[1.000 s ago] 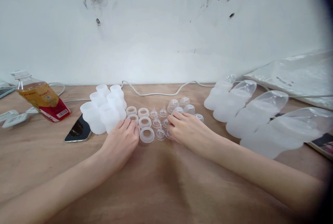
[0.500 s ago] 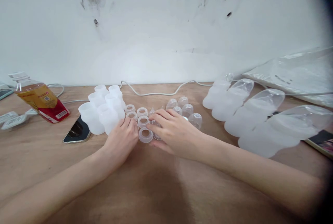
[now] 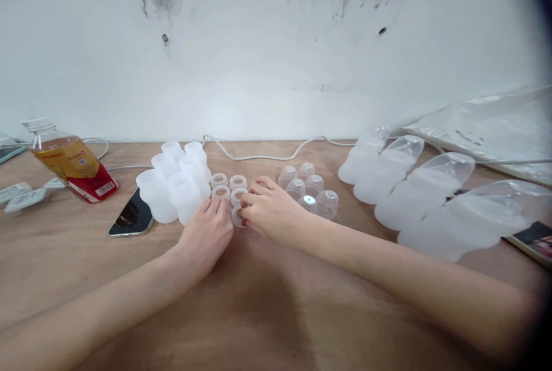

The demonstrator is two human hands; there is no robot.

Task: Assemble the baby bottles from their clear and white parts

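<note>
My left hand (image 3: 210, 227) rests on the table with its fingers curled together, hiding whatever they hold. Just beyond them stand translucent bottle rings (image 3: 218, 180) in short rows. My right hand (image 3: 273, 210) reaches in from the right, its fingers bent down and closed on the nearest bottle ring (image 3: 237, 219), which is partly covered. To the left, several frosted baby bottles (image 3: 183, 187) stand uncapped in a cluster. Clear domed caps (image 3: 328, 203) sit in a group right of my right hand. Teats are hidden behind that hand.
Several baby bottles with clear caps (image 3: 451, 210) stand in a row at the right. A drink bottle (image 3: 80, 164), a phone (image 3: 131, 218) and white flat pieces (image 3: 26, 199) lie left. A cable (image 3: 259, 157) runs along the wall; a plastic bag (image 3: 495, 129) lies back right.
My right hand has moved slightly left, and its fingers have curled onto the near ring. The left hand stays among the rings. The whole view has shifted slightly.
</note>
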